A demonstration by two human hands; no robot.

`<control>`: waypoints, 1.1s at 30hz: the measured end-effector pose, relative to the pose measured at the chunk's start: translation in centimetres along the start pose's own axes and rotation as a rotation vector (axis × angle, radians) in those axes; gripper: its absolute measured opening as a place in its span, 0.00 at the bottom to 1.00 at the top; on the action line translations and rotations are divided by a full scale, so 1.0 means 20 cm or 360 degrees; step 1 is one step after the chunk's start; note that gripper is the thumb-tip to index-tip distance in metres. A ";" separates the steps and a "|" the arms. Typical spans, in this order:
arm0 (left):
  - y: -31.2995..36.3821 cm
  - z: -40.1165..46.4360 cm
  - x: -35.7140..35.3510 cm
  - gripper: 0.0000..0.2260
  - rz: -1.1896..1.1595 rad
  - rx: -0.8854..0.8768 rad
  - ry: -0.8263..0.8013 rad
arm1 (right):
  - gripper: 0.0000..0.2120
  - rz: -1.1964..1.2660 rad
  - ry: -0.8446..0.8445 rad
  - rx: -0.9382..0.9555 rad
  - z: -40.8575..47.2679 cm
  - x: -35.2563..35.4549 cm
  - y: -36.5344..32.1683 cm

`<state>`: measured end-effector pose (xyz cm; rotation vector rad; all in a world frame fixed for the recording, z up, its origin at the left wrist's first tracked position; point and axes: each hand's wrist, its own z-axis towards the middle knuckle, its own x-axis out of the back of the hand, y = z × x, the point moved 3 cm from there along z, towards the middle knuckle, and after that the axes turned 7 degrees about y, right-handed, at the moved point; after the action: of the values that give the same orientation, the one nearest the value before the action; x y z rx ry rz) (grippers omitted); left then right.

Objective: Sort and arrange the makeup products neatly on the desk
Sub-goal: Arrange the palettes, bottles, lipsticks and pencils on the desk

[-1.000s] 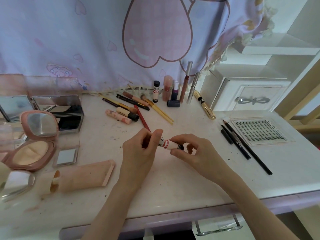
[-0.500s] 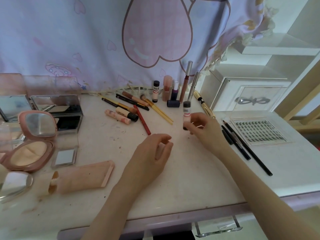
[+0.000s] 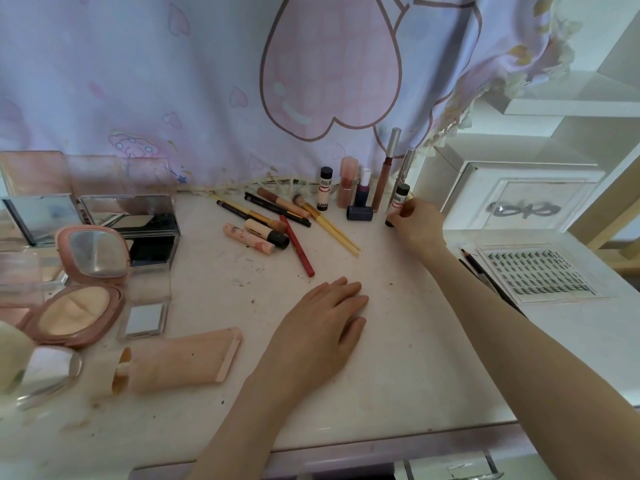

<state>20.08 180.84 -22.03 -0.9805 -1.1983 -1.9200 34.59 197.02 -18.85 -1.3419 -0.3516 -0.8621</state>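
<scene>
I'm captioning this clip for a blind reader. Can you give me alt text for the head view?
A person's right hand stands a small black-capped tube upright among bottles at the back of a white desk, while the left hand rests flat; pencils and an open powder compact lie left.

Compact (image 3: 74, 308) on desk (image 3: 398, 375) left, lash tray (image 3: 540, 275) right, pencils (image 3: 277, 216) behind.

**My corner, soft light, pale furniture**

In front of me a lilac curtain (image 3: 173, 81) printed with big pink hearts hangs along the far edge, its frilled hem meeting the pale, scuffed tabletop (image 3: 398, 368). On the far right stands my white cabinet (image 3: 519, 199) with a bow-shaped handle (image 3: 524, 210), a white shelf (image 3: 571, 107) above it. Soft, even light falls over everything. A drawer (image 3: 450, 467) shows below the near edge.
</scene>
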 end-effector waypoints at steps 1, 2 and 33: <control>0.00 0.00 0.00 0.19 -0.0003 0.0000 0.0002 | 0.09 -0.0023 0.0007 0.0006 0.00 0.00 -0.01; 0.00 0.00 0.00 0.19 -0.0007 -0.0001 0.0005 | 0.10 -0.0043 0.0013 0.0010 -0.01 0.00 -0.01; -0.04 -0.02 0.05 0.12 -0.0260 0.0217 0.0496 | 0.07 -0.0643 -0.0549 0.0380 -0.23 -0.24 -0.27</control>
<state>18.81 180.70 -21.71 -0.5021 -1.2342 -1.9972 26.40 194.46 -19.32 -1.2106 -0.9905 -0.8829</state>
